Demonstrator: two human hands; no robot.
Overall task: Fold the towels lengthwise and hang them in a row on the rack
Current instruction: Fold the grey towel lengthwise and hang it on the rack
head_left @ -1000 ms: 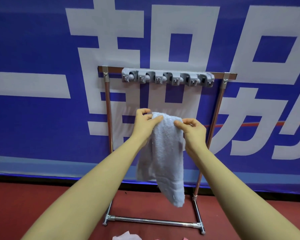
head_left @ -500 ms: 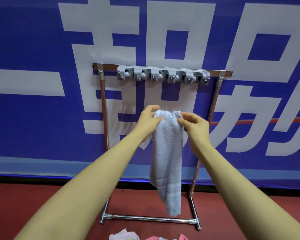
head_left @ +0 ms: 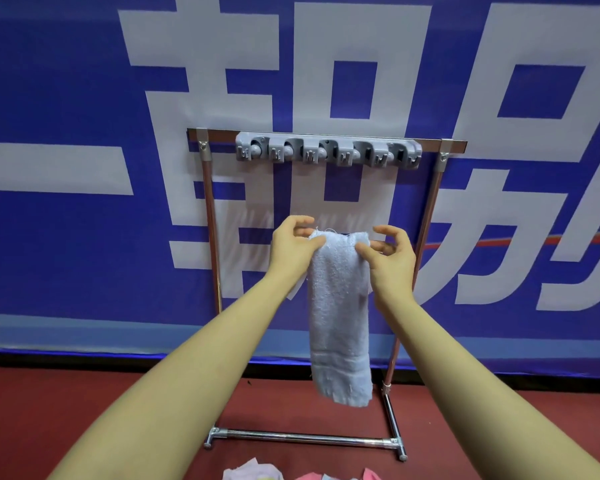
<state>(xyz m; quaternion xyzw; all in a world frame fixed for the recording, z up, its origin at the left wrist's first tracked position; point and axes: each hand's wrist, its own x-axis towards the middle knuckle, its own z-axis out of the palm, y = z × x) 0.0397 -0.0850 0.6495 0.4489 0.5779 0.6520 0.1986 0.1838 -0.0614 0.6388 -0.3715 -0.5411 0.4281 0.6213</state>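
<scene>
Both hands, left hand (head_left: 293,249) and right hand (head_left: 388,254), pinch the folded towel (head_left: 338,306); keep its top flat, then push it into a rack (head_left: 328,154) clip.

Seeing blue banner (head_left: 66,254) with huge white characters filling wall ahead; dark red floor (head_left: 49,410) lying below, black strip running between.

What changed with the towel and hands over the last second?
The light blue towel went from bunched and skewed to a straight narrow strip hanging down. Left hand and right hand moved apart slightly and now pinch its top corners. The grip was never released. The rack and its grey clip strip remain empty, and the towels on the floor are untouched.
</scene>
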